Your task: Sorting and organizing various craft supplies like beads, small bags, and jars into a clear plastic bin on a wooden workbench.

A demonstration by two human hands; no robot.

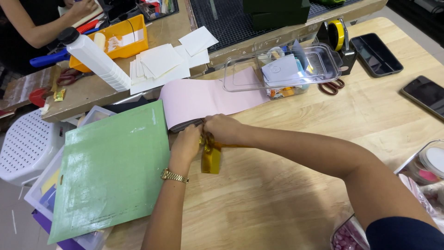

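1. Your right forearm crosses the wooden tabletop (286,199) from the near right corner, so your right hand (223,128) comes at the work from the side and meets your left hand (187,143) close in front of you.
2. Both hands are closed on a strip of amber, see-through tape (211,157). The right hand's grip pinches its upper end, and the left grip bears on it just beside. The loose tail hangs below the grip toward you, apparently kept clear of the wood so it cannot stick.
3. Just beyond the grip lies the curled edge of a pink paper sheet (203,97). The tape sits right at that edge, touching or nearly so; which, I cannot tell.
4. Left of the grip, a green cutting mat (111,171) rests tilted over a clear storage bin (34,199), pushed aside yet within reach.
5. Beyond the grip and to its right, a clear plastic tray (323,65) rests on the pink sheet's far end. Red-handled scissors (332,86) lie just beside it.
6. Well right of the grip, two dark phones (375,54) lie flat, out of the working area.
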